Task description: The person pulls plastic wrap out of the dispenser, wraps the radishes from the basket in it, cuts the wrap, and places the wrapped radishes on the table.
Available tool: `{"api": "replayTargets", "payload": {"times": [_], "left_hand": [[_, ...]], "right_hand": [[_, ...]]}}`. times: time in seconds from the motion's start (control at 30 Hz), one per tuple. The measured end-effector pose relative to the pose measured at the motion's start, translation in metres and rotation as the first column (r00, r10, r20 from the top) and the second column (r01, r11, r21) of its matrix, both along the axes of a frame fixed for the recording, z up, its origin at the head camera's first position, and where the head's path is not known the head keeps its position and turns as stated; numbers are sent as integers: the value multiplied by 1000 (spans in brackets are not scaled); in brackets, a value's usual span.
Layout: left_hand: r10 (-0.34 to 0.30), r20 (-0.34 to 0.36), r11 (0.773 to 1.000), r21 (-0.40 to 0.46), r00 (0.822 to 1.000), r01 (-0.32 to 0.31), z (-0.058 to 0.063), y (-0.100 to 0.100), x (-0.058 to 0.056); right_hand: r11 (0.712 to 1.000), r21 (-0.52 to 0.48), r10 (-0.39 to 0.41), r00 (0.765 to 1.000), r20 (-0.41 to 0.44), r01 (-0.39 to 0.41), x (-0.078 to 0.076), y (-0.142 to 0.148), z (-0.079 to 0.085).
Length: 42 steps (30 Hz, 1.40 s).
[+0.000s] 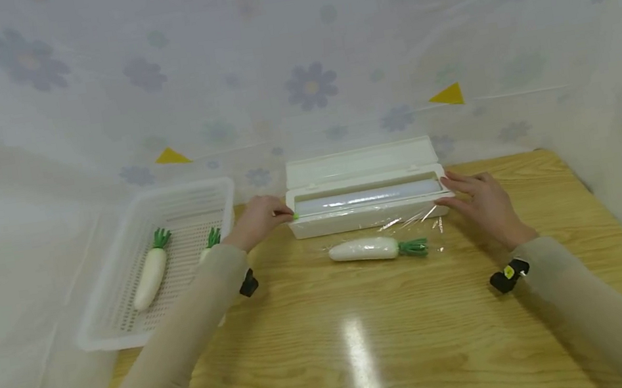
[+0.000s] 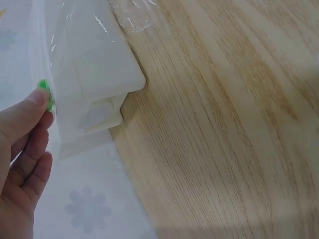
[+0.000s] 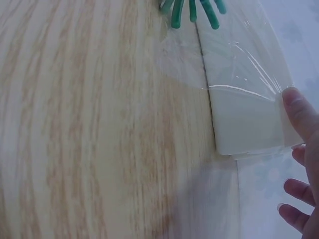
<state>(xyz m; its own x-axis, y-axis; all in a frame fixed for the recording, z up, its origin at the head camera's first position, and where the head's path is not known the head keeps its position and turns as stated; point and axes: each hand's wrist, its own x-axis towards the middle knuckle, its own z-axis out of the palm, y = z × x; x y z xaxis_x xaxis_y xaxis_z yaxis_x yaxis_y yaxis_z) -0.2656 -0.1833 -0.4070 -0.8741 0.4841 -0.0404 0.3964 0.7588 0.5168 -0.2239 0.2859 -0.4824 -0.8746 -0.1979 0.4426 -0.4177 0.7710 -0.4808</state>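
Note:
A white cling film dispenser box (image 1: 368,219) stands on the table with its lid (image 1: 360,162) raised and a film roll (image 1: 368,196) inside. At the box's left end my left hand (image 1: 258,221) pinches a small green slide cutter (image 2: 45,92) between thumb and fingers. My right hand (image 1: 482,204) grips the right end, its thumb pressing the film against the front edge. Clear cling film (image 1: 437,229) hangs over the front onto the table. A white radish (image 1: 363,250) with green stems lies before the box, film over or around it; which one I cannot tell.
On the left, a white plastic basket (image 1: 107,342) holds a white radish (image 1: 151,279) and another one (image 1: 213,237) partly hidden by my left arm. Flower-patterned sheeting (image 1: 312,86) rises behind the wooden table (image 1: 426,337). Yellow triangles (image 1: 448,95) mark the sheeting.

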Motion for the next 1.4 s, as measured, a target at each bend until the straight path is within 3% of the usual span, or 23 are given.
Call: {"api": "replayTargets", "payload": {"times": [0.17, 0.33, 0.5, 0.63, 0.83, 0.9, 1.03, 1.13, 1.2, 1.3, 1.4], "left_hand": [[15, 24, 1000, 24, 1000, -16, 0, -2, -1], [11, 33, 999, 47, 999, -13, -1, -2, -3], [25, 89, 997, 73, 996, -32, 1, -1, -3], [23, 105, 997, 77, 994, -31, 1, -1, -2], [37, 118, 997, 69, 992, -45, 1, -2, -2], [41, 120, 997, 64, 992, -49, 1, -2, -2], [35, 111, 998, 52, 993, -41, 1, -1, -1], [34, 86, 998, 47, 996, -38, -1, 0, 0], [60, 47, 997, 41, 997, -62, -3, 0, 2], [141, -43, 987, 78, 989, -137, -5, 5, 10], [182, -173, 980, 114, 968, -164, -9, 17, 22]], "right_hand": [[1000, 1, 1, 1000, 14, -1, 1, -1, 1], [1000, 13, 9, 995, 101, -10, 0, 3, 8], [999, 4, 36, 980, 193, -37, -2, 8, 15], [997, -31, 73, 956, 284, -67, -7, 13, 15], [989, -101, 144, 893, 426, -111, -9, 18, 21], [987, -109, 151, 895, 421, -115, -8, 19, 23], [991, -98, 116, 943, 311, -90, -6, 18, 22], [996, -53, 84, 985, 152, -77, -3, 13, 22], [995, -4, 102, 995, 17, -102, -1, 6, 23], [981, 88, 188, 964, -189, -174, 3, -6, 25], [951, 198, 295, 894, -336, -239, 9, -21, 27]]}}
